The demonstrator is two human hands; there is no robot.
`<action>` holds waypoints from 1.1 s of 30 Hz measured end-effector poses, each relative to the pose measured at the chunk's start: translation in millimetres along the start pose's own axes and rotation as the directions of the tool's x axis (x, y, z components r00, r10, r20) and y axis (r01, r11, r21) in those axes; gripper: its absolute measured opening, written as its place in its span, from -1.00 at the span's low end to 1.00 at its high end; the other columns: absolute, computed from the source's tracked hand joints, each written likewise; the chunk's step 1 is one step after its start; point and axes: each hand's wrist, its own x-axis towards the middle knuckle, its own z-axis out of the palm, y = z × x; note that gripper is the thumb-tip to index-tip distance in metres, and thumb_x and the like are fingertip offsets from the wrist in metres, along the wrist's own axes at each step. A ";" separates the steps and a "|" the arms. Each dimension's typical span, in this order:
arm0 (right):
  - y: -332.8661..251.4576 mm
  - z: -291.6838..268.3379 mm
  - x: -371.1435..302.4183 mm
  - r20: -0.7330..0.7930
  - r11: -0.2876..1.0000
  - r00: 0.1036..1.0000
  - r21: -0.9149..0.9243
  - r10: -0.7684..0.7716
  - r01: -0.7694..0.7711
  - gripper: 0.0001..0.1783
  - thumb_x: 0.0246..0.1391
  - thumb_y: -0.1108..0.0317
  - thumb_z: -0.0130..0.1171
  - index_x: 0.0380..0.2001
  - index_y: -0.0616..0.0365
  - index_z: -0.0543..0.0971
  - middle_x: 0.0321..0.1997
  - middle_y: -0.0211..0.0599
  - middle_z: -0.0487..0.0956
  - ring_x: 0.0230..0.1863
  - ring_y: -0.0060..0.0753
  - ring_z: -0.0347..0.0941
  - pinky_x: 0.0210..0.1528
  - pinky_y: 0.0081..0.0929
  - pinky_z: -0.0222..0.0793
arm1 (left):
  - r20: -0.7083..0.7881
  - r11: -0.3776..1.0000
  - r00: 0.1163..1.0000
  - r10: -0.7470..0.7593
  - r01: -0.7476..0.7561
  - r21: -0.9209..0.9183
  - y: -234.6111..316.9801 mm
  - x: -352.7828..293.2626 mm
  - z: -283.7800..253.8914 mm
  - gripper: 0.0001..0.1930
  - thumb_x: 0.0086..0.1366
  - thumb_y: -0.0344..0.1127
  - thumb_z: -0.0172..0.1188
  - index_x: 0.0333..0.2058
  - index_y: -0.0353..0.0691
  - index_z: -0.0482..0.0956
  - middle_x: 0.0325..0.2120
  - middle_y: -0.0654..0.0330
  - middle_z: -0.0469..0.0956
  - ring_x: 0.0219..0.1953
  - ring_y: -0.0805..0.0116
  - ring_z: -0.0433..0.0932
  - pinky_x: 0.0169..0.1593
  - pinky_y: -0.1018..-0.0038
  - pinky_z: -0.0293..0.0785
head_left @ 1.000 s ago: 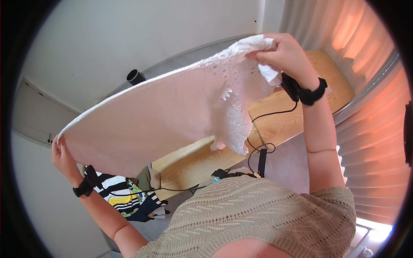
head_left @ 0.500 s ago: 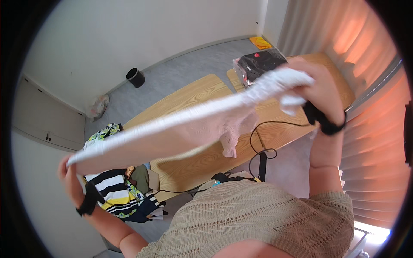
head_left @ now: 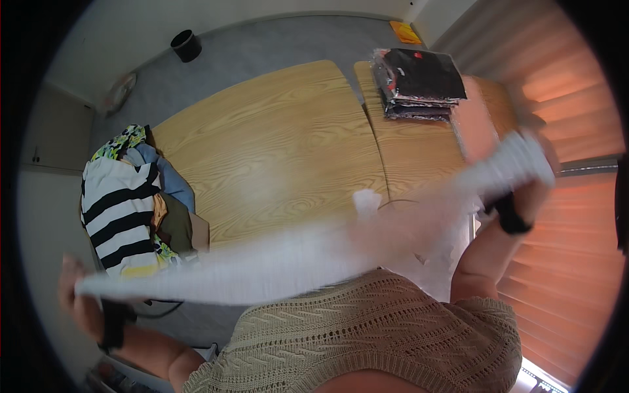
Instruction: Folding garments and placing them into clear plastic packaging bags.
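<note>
The pale cloth stretches left to right along the table's near side, ends seemingly clamped, through blur, in left grip and right grip

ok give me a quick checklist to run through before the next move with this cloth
1. Left hand gripping one end of the pale cloth: ok, though blurred.
2. Right hand gripping the other end: ok, also blurred.
3. Cloth steady and sharp to look over: not ok, motion blur smears it.
4. Cloth free of creases and twists: cannot tell through the blur.
5. Cloth off the clothes pile at the left: cannot tell, they overlap in this view.
6. Cloth apart from the plastic-wrapped dark stack on the wooden table: ok, a gap shows between them.
</note>
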 end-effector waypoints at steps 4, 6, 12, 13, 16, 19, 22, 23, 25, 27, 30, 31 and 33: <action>57.6 112.6 35.5 0.356 0.910 0.838 -0.119 0.413 -0.398 -0.69 0.02 0.56 0.05 -0.11 0.28 0.54 -0.20 -0.32 0.55 -0.20 -0.50 0.48 -0.24 -0.49 0.46 | 0.278 0.954 0.915 -0.294 0.299 0.025 -39.0 67.5 100.2 -0.79 0.16 -0.38 0.14 -0.28 -0.39 0.57 -0.49 0.34 0.49 -0.43 0.57 0.38 -0.33 0.63 0.29; 104.8 146.5 42.0 0.378 0.930 0.852 -0.081 0.361 -0.358 -0.68 -0.02 0.54 0.09 -0.13 0.22 0.55 -0.20 -0.33 0.56 -0.23 -0.50 0.48 -0.31 -0.48 0.44 | 0.418 0.957 0.863 -0.284 0.280 0.071 -69.9 97.7 171.4 -0.78 0.17 -0.34 0.14 -0.27 -0.38 0.58 -0.50 0.38 0.50 -0.44 0.61 0.38 -0.35 0.64 0.28; 183.1 227.7 33.4 0.383 0.830 0.886 -0.380 -0.261 0.409 -0.70 -0.07 0.30 0.23 -0.21 0.10 0.60 -0.20 -0.14 0.58 -0.11 -0.10 0.44 -0.02 -0.30 0.31 | 0.256 0.991 0.965 -0.063 0.029 0.134 -159.7 108.7 262.5 -0.51 0.14 -0.37 0.21 0.08 -0.26 0.39 -0.03 0.05 0.49 -0.09 0.30 0.47 -0.02 0.48 0.36; 179.7 228.7 24.9 0.388 0.834 0.885 -0.374 -0.257 0.406 -0.70 -0.07 0.30 0.23 -0.21 0.10 0.60 -0.20 -0.14 0.58 -0.11 -0.10 0.44 -0.02 -0.30 0.31 | 0.242 0.991 0.970 -0.029 -0.004 0.135 -165.4 100.7 267.5 -0.49 0.14 -0.38 0.21 0.10 -0.26 0.36 -0.01 0.00 0.46 -0.05 0.21 0.45 0.01 0.43 0.34; 184.2 199.3 -10.3 0.636 0.944 0.771 -0.274 0.036 0.183 -0.77 -0.02 0.33 0.18 -0.28 0.19 0.61 -0.26 -0.10 0.58 -0.17 -0.10 0.46 -0.09 -0.33 0.34 | 0.447 0.977 0.894 0.019 -0.112 0.183 -149.4 55.0 289.6 -0.58 0.13 -0.37 0.21 0.00 -0.26 0.43 -0.12 -0.09 0.47 -0.06 -0.06 0.40 0.03 0.26 0.31; 179.0 163.4 -47.9 0.716 0.940 0.649 -0.341 0.257 0.003 -0.77 0.03 0.33 0.12 -0.27 0.20 0.61 -0.29 -0.09 0.60 -0.24 -0.22 0.51 -0.17 -0.40 0.38 | 0.598 0.962 0.801 0.032 -0.187 0.199 -138.0 -4.4 281.9 -0.63 0.02 -0.44 0.26 -0.13 -0.25 0.49 -0.19 0.01 0.51 -0.09 0.00 0.43 0.00 0.25 0.35; 202.3 119.1 -92.2 0.800 0.906 0.447 -0.418 0.401 -0.064 -0.71 -0.03 0.33 0.17 -0.20 0.17 0.59 -0.26 -0.12 0.60 -0.21 -0.26 0.51 -0.17 -0.44 0.39 | 0.718 0.956 0.692 -0.075 -0.154 0.249 -126.8 -69.3 277.3 -0.66 -0.05 -0.48 0.26 -0.21 -0.24 0.53 -0.24 0.02 0.53 -0.13 0.01 0.46 -0.06 0.24 0.40; 215.8 100.6 -115.3 0.802 0.874 0.354 -0.470 0.481 -0.124 -0.69 -0.05 0.32 0.19 -0.18 0.14 0.59 -0.26 -0.15 0.60 -0.22 -0.24 0.51 -0.17 -0.42 0.40 | 0.736 0.961 0.669 -0.106 -0.123 0.249 -122.6 -90.9 277.8 -0.68 -0.06 -0.48 0.25 -0.23 -0.24 0.54 -0.25 0.03 0.54 -0.13 0.02 0.46 -0.06 0.23 0.40; 210.7 78.3 -153.7 0.819 0.835 0.162 -0.536 0.550 -0.124 -0.70 -0.08 0.30 0.18 -0.22 0.13 0.59 -0.29 -0.14 0.59 -0.26 -0.21 0.51 -0.20 -0.38 0.41 | 0.798 0.953 0.584 -0.146 -0.132 0.271 -132.6 -142.3 270.7 -0.60 -0.06 -0.53 0.21 -0.15 -0.24 0.50 -0.15 0.00 0.49 -0.07 -0.02 0.43 0.01 0.23 0.37; 208.4 48.5 -192.1 0.840 0.840 0.028 -0.541 0.542 -0.029 -0.73 -0.07 0.32 0.18 -0.25 0.12 0.58 -0.32 -0.18 0.60 -0.30 -0.23 0.51 -0.24 -0.37 0.41 | 0.818 0.962 0.539 -0.200 -0.051 0.269 -123.0 -174.7 274.0 -0.56 -0.06 -0.56 0.16 -0.10 -0.24 0.46 -0.09 0.01 0.44 -0.02 -0.03 0.39 0.04 0.22 0.34; 209.7 9.7 -239.3 0.811 0.818 -0.136 -0.575 0.569 -0.006 -0.76 -0.04 0.30 0.19 -0.25 0.09 0.59 -0.33 -0.22 0.60 -0.30 -0.26 0.52 -0.25 -0.35 0.41 | 0.746 0.959 0.634 -0.204 -0.023 0.281 -123.8 -215.5 275.8 -0.53 -0.06 -0.59 0.11 -0.08 -0.26 0.43 -0.08 -0.02 0.40 -0.02 -0.05 0.37 0.05 0.21 0.33; 212.9 1.0 -250.0 0.775 0.796 -0.214 -0.605 0.595 0.021 -0.76 -0.03 0.27 0.19 -0.25 0.08 0.59 -0.33 -0.22 0.61 -0.30 -0.26 0.53 -0.26 -0.33 0.41 | 0.745 0.958 0.632 -0.212 -0.018 0.287 -123.0 -225.9 276.5 -0.53 -0.06 -0.59 0.11 -0.08 -0.26 0.43 -0.08 -0.02 0.40 -0.02 -0.05 0.37 0.05 0.21 0.33; 243.2 -26.4 -278.3 0.801 0.804 -0.104 -0.594 0.590 -0.014 -0.78 -0.04 0.27 0.15 -0.29 0.06 0.59 -0.40 -0.20 0.59 -0.37 -0.23 0.50 -0.30 -0.34 0.40 | 0.657 0.945 0.717 -0.232 0.006 0.327 -113.7 -239.9 283.1 -0.53 -0.06 -0.61 0.08 -0.07 -0.28 0.42 -0.10 -0.06 0.39 -0.04 -0.06 0.38 0.04 0.22 0.33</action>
